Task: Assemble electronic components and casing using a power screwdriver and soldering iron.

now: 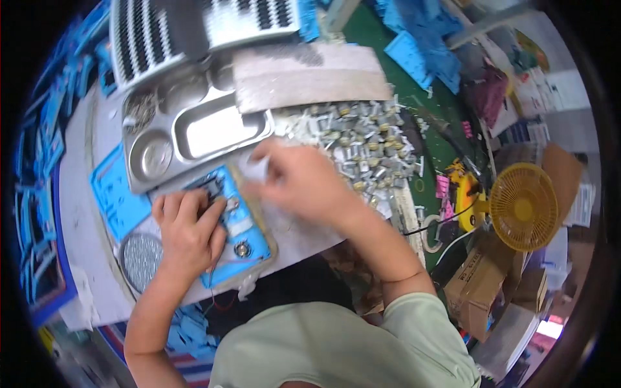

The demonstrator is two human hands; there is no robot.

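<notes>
My left hand (187, 226) rests with bent fingers on a blue plastic housing (249, 216), holding it near a dark part (212, 185) at its upper end. A small round metal piece (242, 249) sits in the housing's lower end. Thin wires hang below my left hand. My right hand (304, 181) is just right of the housing, its fingers curled and blurred by motion. A whitish blur (255, 169) shows between its thumb and forefinger; its kind cannot be made out.
Beyond the housing lies a metal compartment tray (183, 161). Many small metal-and-white parts (372, 145) are heaped at right, partly under a flat board (314, 77). Left are another blue panel (119, 194) and a round grey dish (141, 258). A yellow fan (522, 205) stands far right.
</notes>
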